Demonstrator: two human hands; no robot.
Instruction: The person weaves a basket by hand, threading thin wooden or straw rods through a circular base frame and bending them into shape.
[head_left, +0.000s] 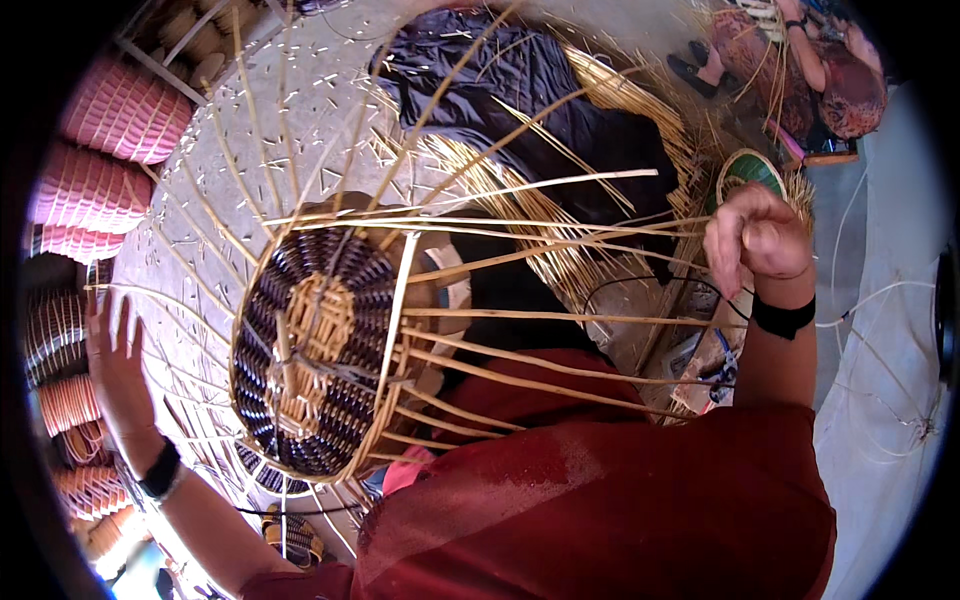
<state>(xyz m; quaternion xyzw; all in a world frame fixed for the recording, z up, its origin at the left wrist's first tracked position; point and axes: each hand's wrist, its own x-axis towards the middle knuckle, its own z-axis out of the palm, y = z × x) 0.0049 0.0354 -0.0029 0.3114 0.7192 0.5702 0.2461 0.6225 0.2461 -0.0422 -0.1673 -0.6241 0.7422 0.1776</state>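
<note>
An oval woven basket base (318, 350), dark brown with a pale centre, lies before me, with long pale cane rods (560, 318) sticking out all around its rim. Out to the right, my right hand (757, 240) is raised with curled fingers, closed at the tips of a few rods that run across from the far rim. On the left side, my left hand (118, 365) is held up with its fingers spread, next to the end of a thin rod; no firm grip shows. A pale flat strip (398, 310) crosses the base's right edge.
Stacked pink baskets (128, 110) and other baskets line the left. A dark cloth (500, 90) covers part of a heap of rods (560, 250) beyond the base. Cut bits litter the floor (330, 90). A seated person (800, 70) is at the far right, near a green-lined basket (750, 172).
</note>
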